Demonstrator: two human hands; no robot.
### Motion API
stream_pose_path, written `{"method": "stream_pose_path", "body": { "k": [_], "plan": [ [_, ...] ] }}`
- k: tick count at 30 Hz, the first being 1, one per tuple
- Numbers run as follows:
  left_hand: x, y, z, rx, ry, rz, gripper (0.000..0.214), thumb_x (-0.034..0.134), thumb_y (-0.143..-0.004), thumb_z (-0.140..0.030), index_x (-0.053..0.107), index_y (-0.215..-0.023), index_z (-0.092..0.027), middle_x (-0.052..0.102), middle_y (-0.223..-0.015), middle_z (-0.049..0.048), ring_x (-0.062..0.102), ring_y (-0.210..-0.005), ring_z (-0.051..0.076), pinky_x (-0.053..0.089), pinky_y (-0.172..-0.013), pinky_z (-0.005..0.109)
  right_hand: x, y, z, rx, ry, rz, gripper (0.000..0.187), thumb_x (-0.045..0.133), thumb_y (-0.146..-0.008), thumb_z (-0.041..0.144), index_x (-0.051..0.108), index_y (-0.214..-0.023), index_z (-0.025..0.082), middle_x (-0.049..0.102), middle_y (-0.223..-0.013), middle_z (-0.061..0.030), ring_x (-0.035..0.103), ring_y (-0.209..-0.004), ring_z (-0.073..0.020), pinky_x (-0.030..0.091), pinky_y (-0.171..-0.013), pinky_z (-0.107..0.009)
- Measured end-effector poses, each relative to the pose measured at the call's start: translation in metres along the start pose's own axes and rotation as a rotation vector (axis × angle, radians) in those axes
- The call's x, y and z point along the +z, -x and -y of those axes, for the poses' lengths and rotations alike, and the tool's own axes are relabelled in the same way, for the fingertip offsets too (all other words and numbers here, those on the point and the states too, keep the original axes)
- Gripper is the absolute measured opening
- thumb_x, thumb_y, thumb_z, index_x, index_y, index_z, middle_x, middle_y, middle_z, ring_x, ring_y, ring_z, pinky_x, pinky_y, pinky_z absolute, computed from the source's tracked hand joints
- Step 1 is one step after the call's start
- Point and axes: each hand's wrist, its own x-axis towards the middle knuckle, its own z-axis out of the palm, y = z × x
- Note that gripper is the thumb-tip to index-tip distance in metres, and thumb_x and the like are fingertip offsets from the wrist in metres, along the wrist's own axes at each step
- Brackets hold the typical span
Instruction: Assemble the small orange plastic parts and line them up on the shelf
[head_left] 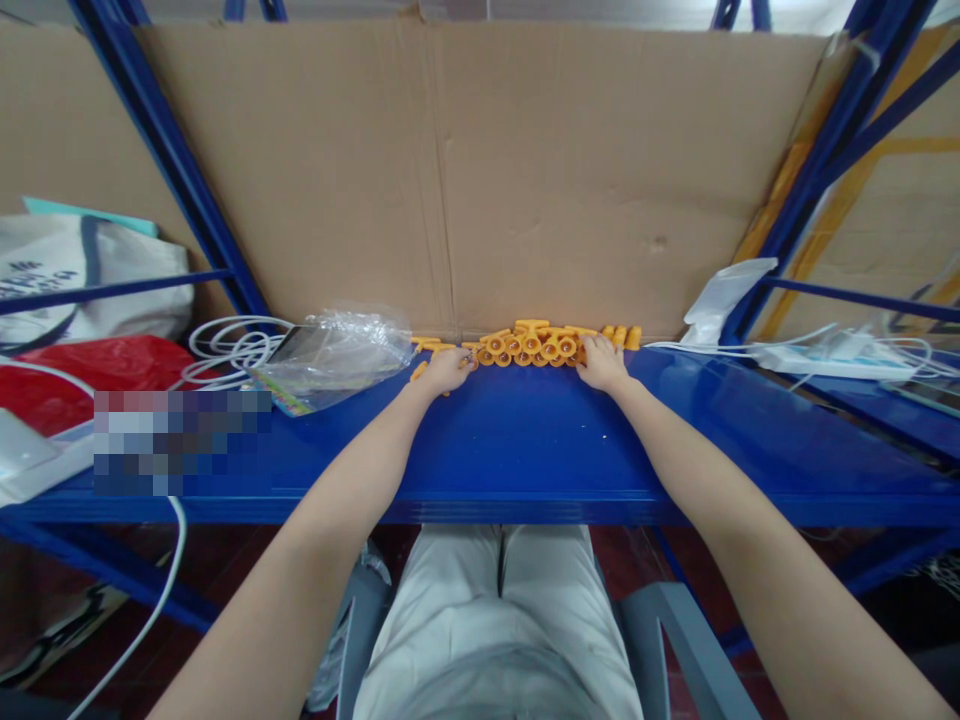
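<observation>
A stack of yellow plastic tube pieces point(529, 345) lies against the cardboard at the back of the blue table. Their round hollow ends face me, and some on top show a T-shaped crossbar. My left hand point(450, 370) is closed at the left end of the stack, fingers curled against the pieces there. At the right end, my right hand point(602, 364) has its fingers bent over the outer pieces. Several more yellow pieces point(624, 337) stick out beyond my right hand, and a few lie around my left. Both sets of fingertips are partly hidden.
A cardboard sheet point(600, 170) walls off the back between blue metal posts point(169, 150). Left on the table are a clear plastic bag point(345, 350), a coiled white cable point(225, 350) and a red bag point(97, 375). A white power strip point(832, 360) with cables is at right.
</observation>
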Motion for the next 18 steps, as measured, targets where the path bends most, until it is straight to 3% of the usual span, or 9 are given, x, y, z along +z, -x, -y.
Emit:
{"method": "stream_pose_path", "body": {
  "k": [4, 8, 12, 15, 18],
  "plan": [
    [0.0, 0.002, -0.003, 0.035, -0.011, 0.039, 0.019, 0.057, -0.088, -0.022, 0.075, -0.093, -0.024, 0.078, -0.109, 0.0052, 0.07, -0.111, 0.022, 0.053, -0.097, 0.03, 0.003, -0.002, -0.003, -0.015, -0.008, -0.021, 0.068, 0.053, -0.086, 0.022, 0.042, -0.153, 0.013, 0.047, -0.156, -0.0242, 0.035, -0.149, -0.0427, 0.027, -0.117, -0.072],
    [-0.005, 0.005, -0.004, -0.014, -0.063, 0.049, 0.022, 0.059, -0.09, -0.031, 0.076, -0.1, -0.023, 0.078, -0.113, 0.0069, 0.071, -0.11, 0.024, 0.054, -0.095, 0.031, 0.005, -0.002, -0.005, -0.022, -0.005, -0.022, 0.068, 0.053, -0.086, 0.022, 0.043, -0.153, 0.013, 0.048, -0.155, -0.0237, 0.036, -0.149, -0.042, 0.028, -0.117, -0.071],
    [-0.022, 0.008, -0.003, -0.195, -0.156, -0.024, 0.029, 0.055, -0.094, -0.037, 0.078, -0.096, -0.021, 0.079, -0.109, 0.0121, 0.072, -0.109, 0.031, 0.055, -0.093, 0.037, 0.002, 0.0, -0.003, -0.014, 0.009, -0.013, 0.067, 0.053, -0.087, 0.022, 0.043, -0.153, 0.012, 0.048, -0.154, -0.0241, 0.036, -0.148, -0.0415, 0.029, -0.117, -0.069],
    [-0.036, 0.008, 0.003, -0.393, -0.224, -0.08, 0.033, 0.051, -0.094, -0.032, 0.078, -0.103, -0.014, 0.076, -0.113, 0.021, 0.07, -0.114, 0.036, 0.052, -0.099, 0.046, 0.001, 0.0, -0.002, -0.004, 0.012, -0.004, 0.068, 0.053, -0.087, 0.023, 0.042, -0.153, 0.011, 0.047, -0.155, -0.0245, 0.036, -0.148, -0.0414, 0.028, -0.118, -0.069],
    [-0.042, 0.008, 0.016, -0.576, -0.245, -0.071, 0.034, 0.065, -0.085, -0.033, 0.076, -0.11, -0.014, 0.073, -0.121, 0.0247, 0.065, -0.12, 0.044, 0.046, -0.106, 0.059, 0.003, -0.001, -0.003, -0.017, -0.005, -0.016, 0.069, 0.054, -0.086, 0.023, 0.042, -0.153, 0.012, 0.048, -0.155, -0.0236, 0.036, -0.149, -0.0421, 0.028, -0.117, -0.07]
  ]
}}
